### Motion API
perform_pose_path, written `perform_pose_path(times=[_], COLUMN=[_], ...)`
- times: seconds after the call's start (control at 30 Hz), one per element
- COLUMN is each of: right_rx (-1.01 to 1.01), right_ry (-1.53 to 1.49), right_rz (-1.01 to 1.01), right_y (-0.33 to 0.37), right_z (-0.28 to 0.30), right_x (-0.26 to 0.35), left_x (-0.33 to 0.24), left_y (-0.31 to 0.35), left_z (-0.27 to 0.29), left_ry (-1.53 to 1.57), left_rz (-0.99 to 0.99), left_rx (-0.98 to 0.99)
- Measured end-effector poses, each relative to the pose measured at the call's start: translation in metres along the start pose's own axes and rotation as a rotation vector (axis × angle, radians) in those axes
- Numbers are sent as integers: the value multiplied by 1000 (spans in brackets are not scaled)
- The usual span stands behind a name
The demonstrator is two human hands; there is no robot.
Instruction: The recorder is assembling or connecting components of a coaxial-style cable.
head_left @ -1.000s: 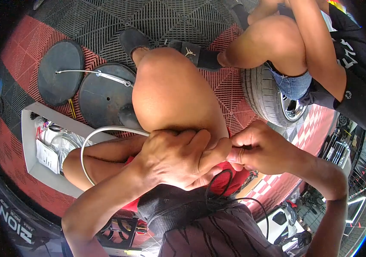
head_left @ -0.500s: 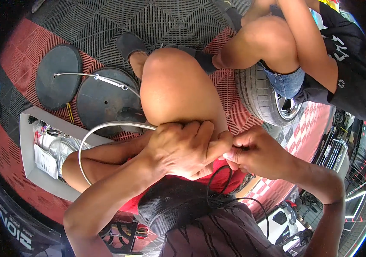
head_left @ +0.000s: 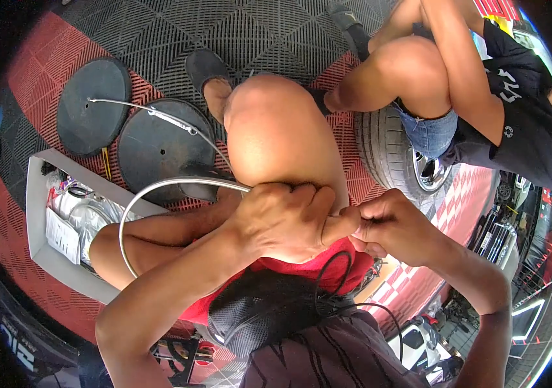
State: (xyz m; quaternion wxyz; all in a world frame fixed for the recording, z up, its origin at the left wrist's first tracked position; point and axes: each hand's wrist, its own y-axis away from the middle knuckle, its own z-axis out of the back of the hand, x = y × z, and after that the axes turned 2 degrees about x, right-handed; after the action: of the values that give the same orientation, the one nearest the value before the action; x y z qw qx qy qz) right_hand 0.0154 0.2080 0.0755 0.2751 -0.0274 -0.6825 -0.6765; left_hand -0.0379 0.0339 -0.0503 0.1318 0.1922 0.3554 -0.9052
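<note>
A thin silver hose loops up from beside my left leg and runs into my left hand, which is closed around it above my thigh. My right hand meets it thumb to thumb, its fingers pinched together at the hose's end. Whatever sits between those fingertips is hidden. Below the hands, a thin black cord curls over my red shorts and dark bag. Beyond my knee, another silver hose with a metal fitting lies across two black round discs.
To the left, an open white box holds clear plastic bags and a paper sheet. A yellow-handled tool lies by the discs. At the right, another person in a black shirt sits on a car wheel. Gridded floor tiles surround us.
The view has shifted slightly, and my hands appear a little further right. Both keep the same closed grip, thumbs together, with the hose still in my left hand.
</note>
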Motion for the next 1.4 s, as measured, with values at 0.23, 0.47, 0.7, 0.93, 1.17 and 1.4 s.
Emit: perform_pose_path(times=[0.23,0.47,0.7,0.93,1.17,1.4], right_rx=[27,22,2,25,-9,-3], right_ry=[-62,-74,-89,-87,-87,-92], right_rz=[-64,-52,-90,-54,-46,-22], right_y=[-1,3,-1,-1,1,1], right_z=[-1,-2,-3,-4,-6,-4], right_x=[4,8,4,4,8,6], left_x=[3,4,2,4,4,3], left_y=[2,0,2,2,1,-1], left_z=[7,5,7,10,10,7], left_ry=[118,70,26,188,134,82], left_rz=[-15,-28,-13,41,26,53], left_rx=[115,103,81,114,95,80])
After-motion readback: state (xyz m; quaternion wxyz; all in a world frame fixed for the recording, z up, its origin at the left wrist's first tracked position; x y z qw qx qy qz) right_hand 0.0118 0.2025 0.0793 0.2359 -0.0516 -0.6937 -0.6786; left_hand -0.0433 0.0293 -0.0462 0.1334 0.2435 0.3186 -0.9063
